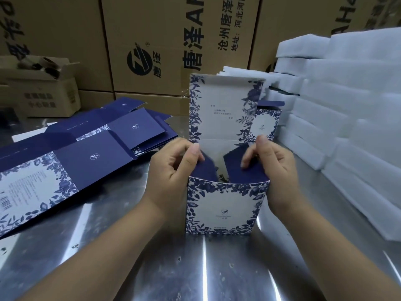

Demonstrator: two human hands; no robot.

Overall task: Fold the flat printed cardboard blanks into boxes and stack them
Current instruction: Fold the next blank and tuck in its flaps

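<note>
**Inspector:** Position of the work piece?

**Operator:** The half-formed box (225,205) stands upright at the centre of the steel table (195,268), with its tall lid panel (223,109) raised behind. The left grip (173,168) pinches the left navy flap (205,170). The right grip (269,168) pinches the right navy flap (240,168). Both flaps slope inward and are not yet flat.

**Inspector:** Risks from here?

**Operator:** In my judgement, uneven pressure could crease a flap off its score line. It could also worsen the bow already showing along the front panel's top edge. A hard push might skew the walls.

**Inspector:** Containers and contents?

**Operator:** The box interior is dim between the flaps, and I can make out no contents. A second box (265,124) stands just behind on the right, contents hidden. The open brown carton (43,83) at far left holds dark items too blurred to name. Flat blanks (65,161) lie fanned on the left, and foam slabs (347,105) are stacked on the right.
</note>
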